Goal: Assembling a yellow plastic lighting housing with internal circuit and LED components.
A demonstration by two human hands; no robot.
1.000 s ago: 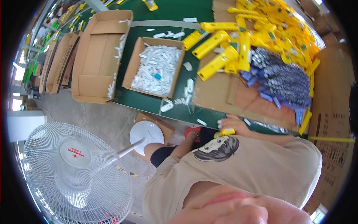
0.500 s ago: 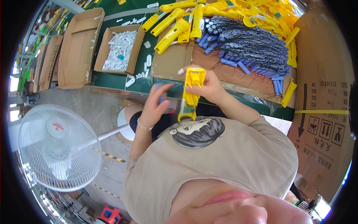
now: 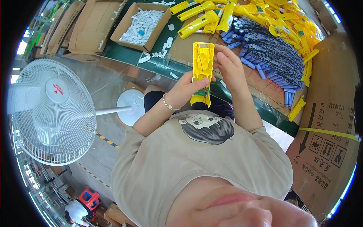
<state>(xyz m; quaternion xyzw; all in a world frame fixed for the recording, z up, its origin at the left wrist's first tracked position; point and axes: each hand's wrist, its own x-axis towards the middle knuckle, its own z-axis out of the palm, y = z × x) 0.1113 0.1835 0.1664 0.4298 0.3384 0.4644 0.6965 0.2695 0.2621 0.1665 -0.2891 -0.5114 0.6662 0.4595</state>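
Yellow shell (image 3: 203, 62) is up in the hands, in front of the shirt (image 3: 196, 159), around the near edge of the table (image 3: 123, 53). Its long axis runs pretty much near to far: square end points far, rounded end points back at the belly, hollow face up, with thin red wires (image 3: 202, 70) along it.

Left hand (image 3: 185, 89) is clamped on the nearer half, thumb over the top by the green board (image 3: 202, 92). Right hand (image 3: 229, 66) is curled at the far right edge; can't tell if it's gripping the shell or just beside it.

Table edge slants from far left to near right. Left side has decent room, floor (image 3: 102, 81) showing between forearm and table. Right is tighter: right forearm, then blue parts (image 3: 264, 49). Far side, a patch of cardboard (image 3: 185, 53) before the yellow pile (image 3: 287, 19). Near side, the shirt's close.
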